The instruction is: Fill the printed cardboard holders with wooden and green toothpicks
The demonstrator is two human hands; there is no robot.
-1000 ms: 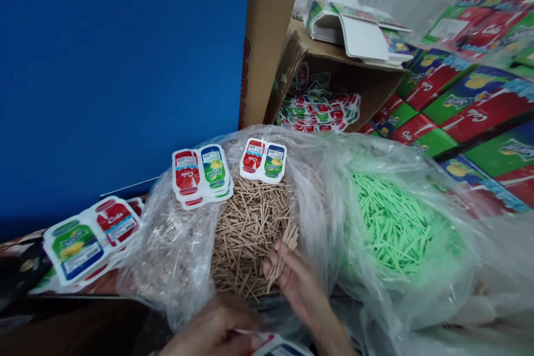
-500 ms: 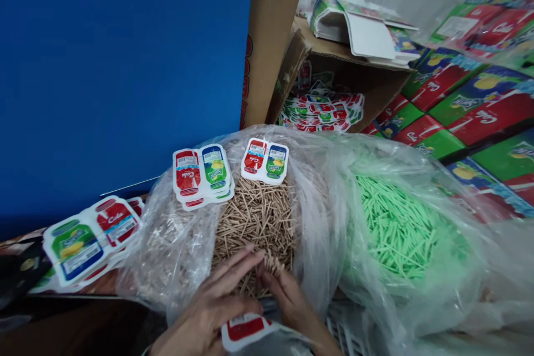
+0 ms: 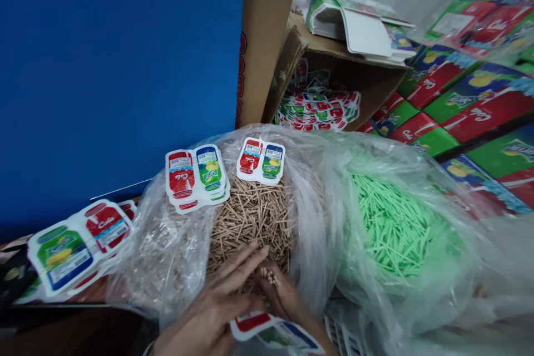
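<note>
My right hand (image 3: 287, 300) is closed around a small bundle of thin brown sticks (image 3: 270, 276), their pale ends showing past the fingers. Against it leans my left hand (image 3: 217, 306), its fingers stretched out and close together beside the bundle. Both hands are over the near edge of an open clear plastic bag of loose brown sticks (image 3: 252, 211). Below them, a printed Cola and Sprite card (image 3: 273, 334) with clear plastic shows between the wrists; whether the left hand's lower fingers grip it is hidden.
More printed cards lie on the bag's far edge (image 3: 261, 161), on its left side (image 3: 196, 178) and at far left (image 3: 79, 247). Green sticks (image 3: 392, 228) fill a bag at right. Behind stand a cardboard box of cards (image 3: 354, 58), stacked printed boxes (image 3: 471, 105) and a blue panel (image 3: 117, 67).
The bundle in my right hand has tilted so its ends face me more. The card under the hands has shifted right and shows more of its green half. The view has moved slightly.
</note>
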